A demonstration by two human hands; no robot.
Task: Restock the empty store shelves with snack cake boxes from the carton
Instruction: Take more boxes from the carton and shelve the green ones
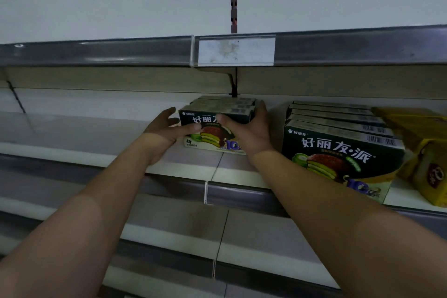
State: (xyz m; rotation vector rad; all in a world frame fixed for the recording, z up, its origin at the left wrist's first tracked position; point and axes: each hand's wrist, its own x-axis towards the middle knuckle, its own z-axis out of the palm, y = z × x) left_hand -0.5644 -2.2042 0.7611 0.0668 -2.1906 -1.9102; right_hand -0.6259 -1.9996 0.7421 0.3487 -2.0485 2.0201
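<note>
A short row of dark green snack cake boxes [212,126] stands upright on the middle shelf [183,169], set back from its front edge. My left hand [167,128] touches the row's left side, thumb across the front box. My right hand [251,128] wraps the row's right side, thumb on the front face and fingers along the far edge. A second row of the same boxes [338,150] stands to the right, close to the shelf's front. The carton is out of view.
Yellow snack boxes [425,152] lean at the far right of the same shelf. The upper shelf's rail [121,51] carries a blank price tag holder [235,52]. Bare shelf stretches to the left, and lower shelves [169,232] show beneath my forearms.
</note>
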